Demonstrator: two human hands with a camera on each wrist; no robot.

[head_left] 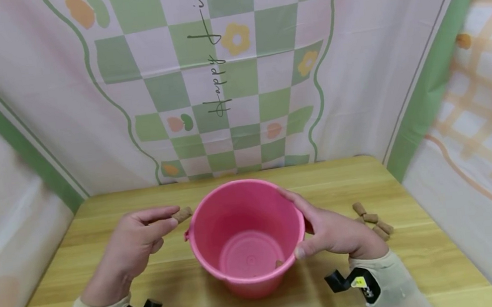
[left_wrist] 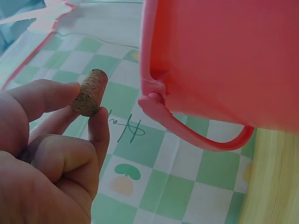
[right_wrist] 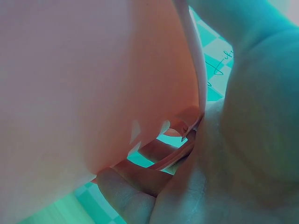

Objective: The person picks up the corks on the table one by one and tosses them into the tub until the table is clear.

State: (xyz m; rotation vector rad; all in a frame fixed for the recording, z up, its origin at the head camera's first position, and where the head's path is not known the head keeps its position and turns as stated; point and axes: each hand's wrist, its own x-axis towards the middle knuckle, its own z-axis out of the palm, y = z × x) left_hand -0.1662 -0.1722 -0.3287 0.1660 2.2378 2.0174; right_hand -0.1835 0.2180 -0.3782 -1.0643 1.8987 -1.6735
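A pink plastic bucket [head_left: 240, 206] sits on the table, its mouth tipped toward the head camera. My right hand [head_left: 332, 229] grips the bucket's right rim; in the right wrist view its fingers [right_wrist: 126, 193] curl against the outside wall. To the left of the bucket, my left hand [head_left: 135, 240] pinches a cork [head_left: 182, 214] between thumb and fingers. The left wrist view shows that cork [left_wrist: 91, 92] near the bucket's handle [left_wrist: 201, 137], not touching it. Inside the bucket, low at the right, part of another cork [head_left: 278, 263] shows.
Several more corks [head_left: 371, 218] lie in a loose group on the wooden table [head_left: 320, 178], right of my right hand. Patterned cloth [head_left: 237, 74] hangs behind the table and along both sides.
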